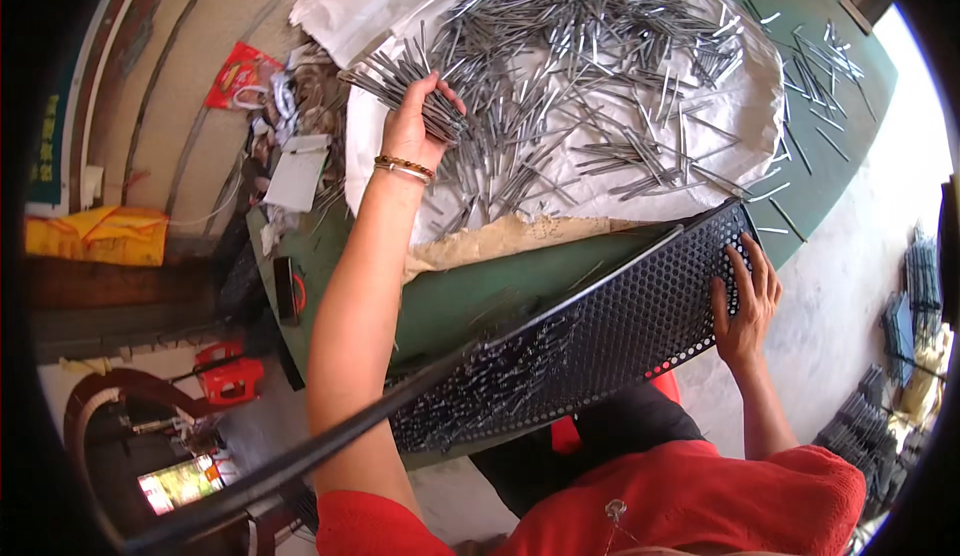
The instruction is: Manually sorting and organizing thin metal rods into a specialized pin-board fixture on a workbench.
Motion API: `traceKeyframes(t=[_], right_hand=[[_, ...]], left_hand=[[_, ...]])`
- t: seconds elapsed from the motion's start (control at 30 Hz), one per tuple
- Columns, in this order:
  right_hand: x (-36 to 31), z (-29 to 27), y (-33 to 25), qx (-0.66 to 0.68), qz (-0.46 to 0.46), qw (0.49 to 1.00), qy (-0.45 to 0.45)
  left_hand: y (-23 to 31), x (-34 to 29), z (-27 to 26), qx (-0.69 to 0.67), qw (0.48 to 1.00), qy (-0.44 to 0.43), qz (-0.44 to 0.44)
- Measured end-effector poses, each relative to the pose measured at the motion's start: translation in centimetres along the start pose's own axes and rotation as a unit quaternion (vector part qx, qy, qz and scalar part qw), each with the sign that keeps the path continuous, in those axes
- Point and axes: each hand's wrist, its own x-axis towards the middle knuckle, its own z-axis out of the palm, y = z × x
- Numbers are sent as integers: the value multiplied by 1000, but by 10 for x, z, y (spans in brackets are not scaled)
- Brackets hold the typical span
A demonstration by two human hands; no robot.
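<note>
My left hand (412, 121) is closed around a bundle of thin grey metal rods (395, 81), raised over the left side of a white sheet (365, 161). On that sheet lies a large loose pile of similar rods (580, 16), with smaller scattered bunches nearer me. A long black perforated tray (640, 301) slants across in front of me, tilted between the table and my lap. Its right end is held by my right hand (745, 301), the fingers spread over the holes. Dark, shiny short pieces (490, 381) cluster on the tray's left part.
The green table (470, 301) carries the sheet and more stray rods (825, 66) at the far right. Rags and a red packet (243, 76) lie left of the sheet. A red plastic stool (230, 376) stands at lower left. Stacked dark bundles (870, 406) lie on the floor at right.
</note>
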Motion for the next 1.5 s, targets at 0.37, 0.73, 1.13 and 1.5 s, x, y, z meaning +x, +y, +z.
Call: traceKeyframes(t=[0.37, 0.73, 1.13, 1.5], right_hand=[[-13, 1, 12, 15, -39, 999, 30], [-38, -56, -80, 479, -116, 864, -107], [-122, -13, -141, 559, 38, 693, -453], [-116, -6, -148, 561, -25, 740, -369]], left_hand=[[54, -213, -5, 33, 996, 67, 52], [-76, -396, 64, -29, 989, 130, 62], [-210, -456, 65, -100, 988, 116, -26], [-223, -462, 32, -131, 986, 101, -21]])
